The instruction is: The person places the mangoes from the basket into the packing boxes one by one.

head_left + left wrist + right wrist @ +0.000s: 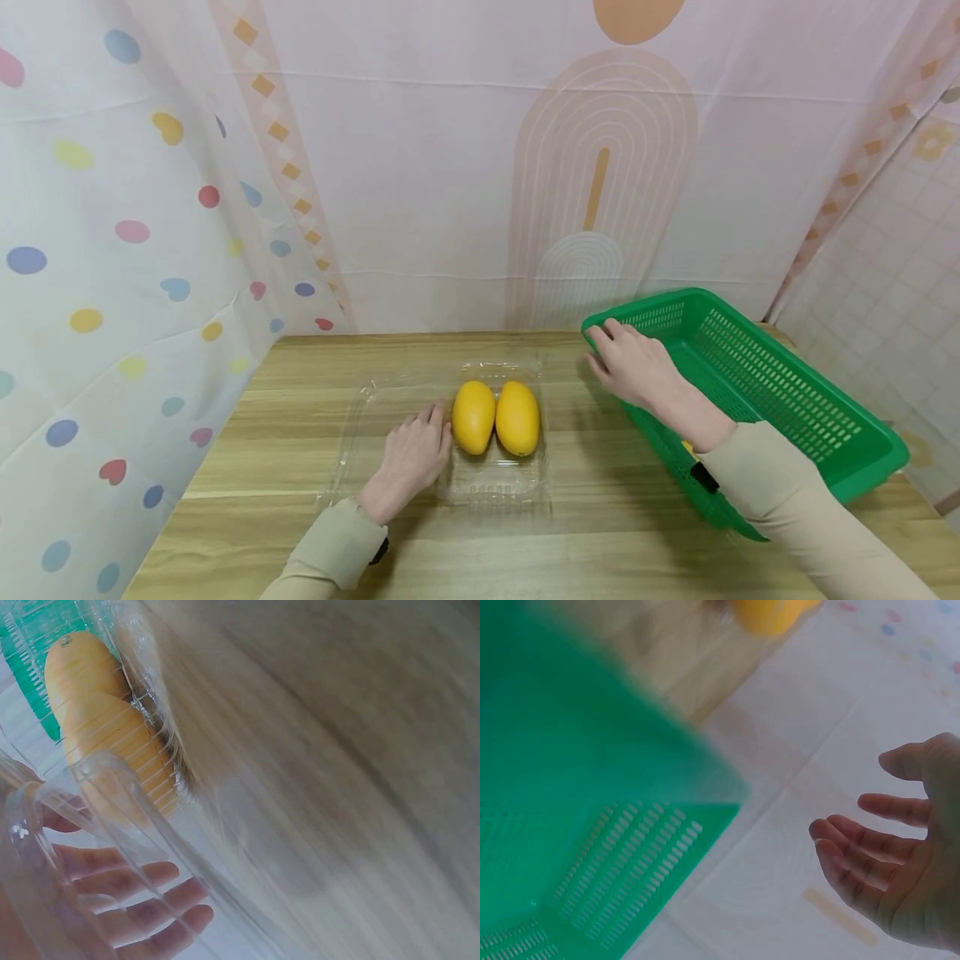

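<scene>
Two yellow mangoes (473, 418) lie side by side in the base of a clear plastic clamshell box (497, 483), whose lid (367, 417) is folded out to the left. Over the lid side, my left hand (411, 454) has its fingertips close beside the left mango. The left wrist view shows those fingers loosely extended, seen through clear plastic. My right hand (633, 360) is at the near-left back corner of a green slotted basket (757, 367). In the right wrist view its fingers are relaxed and slightly bent, apart from the basket, with nothing in them.
A bit of something yellow (687, 447) shows in the basket beside the right sleeve, mostly hidden. The basket stands at the table's right side. Behind the wooden table (247, 467) hangs a patterned curtain (420, 192), with a dotted one on the left.
</scene>
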Motion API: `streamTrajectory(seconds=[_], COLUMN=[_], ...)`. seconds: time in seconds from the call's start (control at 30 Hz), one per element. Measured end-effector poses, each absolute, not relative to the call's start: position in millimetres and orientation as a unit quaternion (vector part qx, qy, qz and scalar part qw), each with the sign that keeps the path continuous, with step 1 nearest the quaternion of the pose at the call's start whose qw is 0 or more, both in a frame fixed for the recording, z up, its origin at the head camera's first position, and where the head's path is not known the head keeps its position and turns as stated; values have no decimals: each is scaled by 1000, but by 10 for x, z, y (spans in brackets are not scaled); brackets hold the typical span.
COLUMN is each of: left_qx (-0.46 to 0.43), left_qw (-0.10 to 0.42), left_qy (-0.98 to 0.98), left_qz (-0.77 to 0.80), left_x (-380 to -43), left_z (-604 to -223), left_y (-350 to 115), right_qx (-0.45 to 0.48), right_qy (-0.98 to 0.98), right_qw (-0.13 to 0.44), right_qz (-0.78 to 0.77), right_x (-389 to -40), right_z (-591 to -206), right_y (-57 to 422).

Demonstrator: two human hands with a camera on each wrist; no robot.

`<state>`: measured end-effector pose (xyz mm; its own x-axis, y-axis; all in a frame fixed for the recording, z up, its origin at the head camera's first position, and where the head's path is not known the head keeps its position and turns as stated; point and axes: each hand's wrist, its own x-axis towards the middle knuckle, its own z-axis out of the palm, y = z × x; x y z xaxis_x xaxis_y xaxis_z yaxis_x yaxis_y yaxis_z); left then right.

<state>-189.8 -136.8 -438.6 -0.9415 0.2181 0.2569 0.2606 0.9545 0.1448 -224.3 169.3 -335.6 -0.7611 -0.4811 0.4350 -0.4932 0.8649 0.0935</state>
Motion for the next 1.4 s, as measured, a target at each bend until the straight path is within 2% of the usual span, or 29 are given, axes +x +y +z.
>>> streamTrajectory(seconds=[0.3,0.43,1.0,1.4], left_qx=[-124,-124,-122,-127], left_qw=[122,123,119,138], left_qy=[-981,-981,-981,-979], left_qz=[-89,-87,-87,-82], left_x=[-1896,-1895,-1897,-1900], left_z=[-4389,-4391,-4381,-4398], left_y=[-1368,-1369,-1371,-1380], right_qx=[244,246,265,248], right_qy=[-947,-953,-960,-948], right_qw=[207,178,-49,-197], right_qz=[5,-4,-71,-30], right_x=[-2279,-2288,-2274,-2227], right_z=[-3382,-3417,-3518,-3502], right_y=[1934,2049,2421,2527])
